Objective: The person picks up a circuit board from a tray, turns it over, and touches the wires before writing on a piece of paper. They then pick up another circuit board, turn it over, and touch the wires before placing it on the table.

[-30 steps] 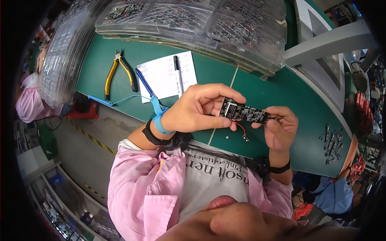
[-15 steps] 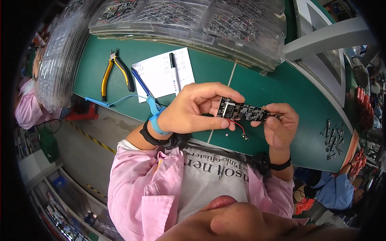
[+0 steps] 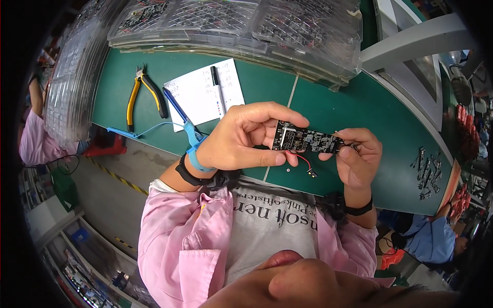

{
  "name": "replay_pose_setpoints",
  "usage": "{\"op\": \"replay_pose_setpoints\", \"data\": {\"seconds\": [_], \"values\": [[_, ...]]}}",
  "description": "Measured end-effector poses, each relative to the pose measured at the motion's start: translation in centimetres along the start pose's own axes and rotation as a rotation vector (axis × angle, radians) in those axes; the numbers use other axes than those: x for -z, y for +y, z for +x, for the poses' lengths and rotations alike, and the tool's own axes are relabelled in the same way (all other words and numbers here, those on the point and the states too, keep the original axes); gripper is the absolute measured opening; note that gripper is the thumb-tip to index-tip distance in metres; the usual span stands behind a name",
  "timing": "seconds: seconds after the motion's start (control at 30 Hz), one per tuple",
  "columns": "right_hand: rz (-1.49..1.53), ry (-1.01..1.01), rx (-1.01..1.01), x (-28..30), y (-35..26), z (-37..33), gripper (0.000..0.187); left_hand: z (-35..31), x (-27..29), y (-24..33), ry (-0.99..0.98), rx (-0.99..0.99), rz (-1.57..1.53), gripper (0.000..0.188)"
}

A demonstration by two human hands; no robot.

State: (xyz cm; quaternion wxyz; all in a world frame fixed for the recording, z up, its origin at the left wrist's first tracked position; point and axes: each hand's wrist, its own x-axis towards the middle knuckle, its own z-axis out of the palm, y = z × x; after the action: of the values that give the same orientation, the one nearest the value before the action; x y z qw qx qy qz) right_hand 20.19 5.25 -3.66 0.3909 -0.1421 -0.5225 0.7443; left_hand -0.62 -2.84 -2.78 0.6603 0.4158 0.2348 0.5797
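Above the green bench I hold a narrow black circuit board [image 3: 310, 140] between both hands. My left hand [image 3: 245, 137] grips its left end, thumb along the lower edge and index finger along the upper one. The right end is pinched by the fingers of my right hand [image 3: 358, 156], which partly cover it. Near the left end, a pale-framed display [image 3: 290, 136] shows on the board. From the lower edge hangs a short red wire [image 3: 304, 159] with a small dark connector piece [image 3: 312, 174] at its tip. A blue wrist strap [image 3: 197, 149] circles my left wrist.
Yellow-and-black cutters [image 3: 134, 100], a written paper sheet [image 3: 197, 92], a blue pen [image 3: 174, 102] and a white marker [image 3: 218, 95] lie at left. Clear trays of parts [image 3: 231, 41] are stacked behind. Several small dark parts [image 3: 427, 174] lie at right. People sit on both sides.
The board and my hands stay almost in place, the board shifting slightly left in view. The bench things appear a little further left as the view moves.
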Motion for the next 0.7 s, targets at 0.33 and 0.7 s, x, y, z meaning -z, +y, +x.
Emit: {"op": "replay_pose_setpoints", "data": {"seconds": [0.33,0.7], "values": [[-0.331,0.001,0.176,0.1,-0.3,0.4,0.015,1.0,-0.2,0.5,0.146,0.046,0.044,0.033],[-0.57,0.084,0.25,-0.5,-0.4,-0.7,0.015,0.3,1.0,-0.6,0.157,-0.101,0.393,0.031]]}}
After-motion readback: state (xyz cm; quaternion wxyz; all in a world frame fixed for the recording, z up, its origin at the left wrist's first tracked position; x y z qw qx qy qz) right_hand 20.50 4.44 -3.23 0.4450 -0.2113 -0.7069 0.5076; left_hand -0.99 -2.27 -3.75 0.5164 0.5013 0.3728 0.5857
